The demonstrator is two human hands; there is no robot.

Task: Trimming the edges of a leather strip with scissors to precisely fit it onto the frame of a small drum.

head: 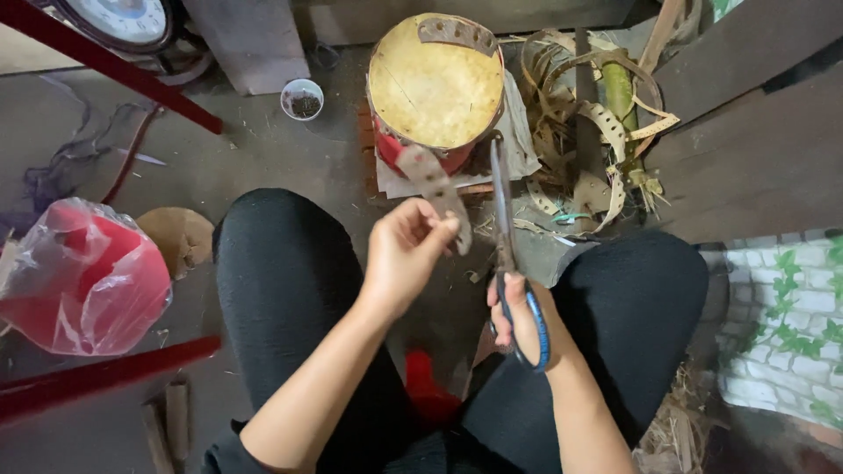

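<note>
Strip [436,186] of punched, brownish material hangs just in front of the round block [435,81], and I see my left hand [402,254] pinching its lower end between thumb and fingertips. My right hand [520,318] is closed through the blue handles of the scissors [504,230], whose narrow blades point up toward the block just right of the strip. Right of the block lies a pile of strips [597,123]; left of it a small cup [302,98], and farther left a red bag [83,276].
</note>
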